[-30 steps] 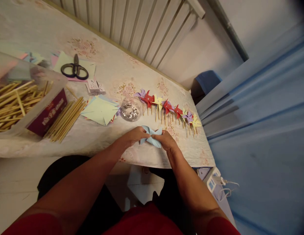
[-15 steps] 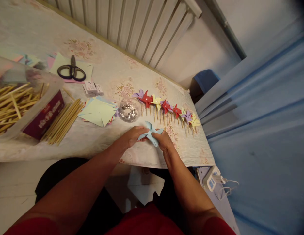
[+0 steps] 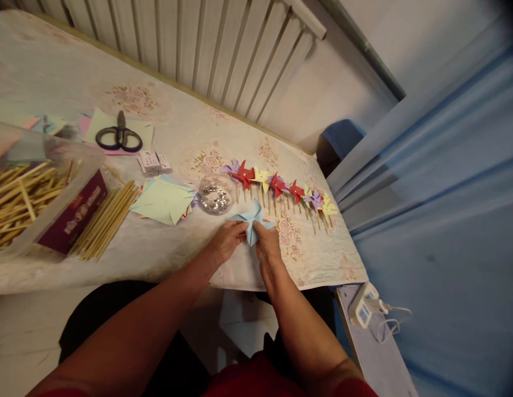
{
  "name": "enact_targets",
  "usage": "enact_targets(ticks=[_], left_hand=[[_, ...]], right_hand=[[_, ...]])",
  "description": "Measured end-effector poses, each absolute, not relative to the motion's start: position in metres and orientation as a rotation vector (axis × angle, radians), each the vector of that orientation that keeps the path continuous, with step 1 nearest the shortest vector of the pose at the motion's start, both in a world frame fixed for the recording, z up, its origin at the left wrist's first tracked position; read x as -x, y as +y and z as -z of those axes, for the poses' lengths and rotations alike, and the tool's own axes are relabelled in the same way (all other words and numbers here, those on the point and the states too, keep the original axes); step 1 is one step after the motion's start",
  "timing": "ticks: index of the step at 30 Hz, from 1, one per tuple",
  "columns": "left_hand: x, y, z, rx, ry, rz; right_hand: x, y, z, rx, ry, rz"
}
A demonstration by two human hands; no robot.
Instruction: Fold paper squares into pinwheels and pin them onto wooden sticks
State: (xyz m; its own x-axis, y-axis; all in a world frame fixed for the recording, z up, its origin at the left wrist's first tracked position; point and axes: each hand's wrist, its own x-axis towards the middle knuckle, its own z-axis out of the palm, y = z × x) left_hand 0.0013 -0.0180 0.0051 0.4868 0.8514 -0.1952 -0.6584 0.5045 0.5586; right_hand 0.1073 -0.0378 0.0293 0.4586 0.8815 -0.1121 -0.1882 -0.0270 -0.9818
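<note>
A light blue paper pinwheel [image 3: 252,219] is pinched between both my hands just above the table near its front edge. My left hand [image 3: 226,241] grips its left side with closed fingers. My right hand [image 3: 266,245] grips its right and lower side, fingers closed. Just behind it stands a clear round bowl [image 3: 215,194] of small shiny bits. To the right of the bowl lies a row of finished pinwheels [image 3: 281,187] on sticks, red, yellow and purple.
A stack of coloured paper squares [image 3: 165,199] lies left of the bowl. Loose wooden sticks [image 3: 107,218] lie beside a clear box [image 3: 41,182] of more sticks. Black scissors [image 3: 118,136] rest on paper farther back. A radiator [image 3: 198,49] runs behind; a blue curtain [image 3: 438,182] hangs right.
The blue pinwheel has turned in my hands and moved slightly toward the bowl; my right hand has shifted left under it. The view has tilted a little.
</note>
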Motion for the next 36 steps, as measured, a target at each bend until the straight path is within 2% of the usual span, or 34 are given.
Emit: enact_targets(ticks=[20,23,27,30,36], left_hand=[[-0.007,-0.014,-0.002,-0.468,0.584,-1.086],[-0.005,-0.010,-0.001,-0.469,0.596,-1.069],[-0.001,-0.006,0.000,-0.448,0.604,-1.059],[0.001,-0.005,0.001,-0.452,0.562,-1.070],[0.001,-0.004,0.005,-0.453,0.550,-1.078]], right_hand=[[-0.096,-0.042,-0.017,1.365,-0.666,-0.987],[-0.105,-0.048,-0.018,1.481,-0.770,-0.810],[-0.115,-0.068,-0.018,1.631,-0.903,-0.343],[-0.117,-0.086,-0.013,1.600,-1.214,-0.065],[-0.119,-0.095,-0.005,1.461,-1.698,0.032]])
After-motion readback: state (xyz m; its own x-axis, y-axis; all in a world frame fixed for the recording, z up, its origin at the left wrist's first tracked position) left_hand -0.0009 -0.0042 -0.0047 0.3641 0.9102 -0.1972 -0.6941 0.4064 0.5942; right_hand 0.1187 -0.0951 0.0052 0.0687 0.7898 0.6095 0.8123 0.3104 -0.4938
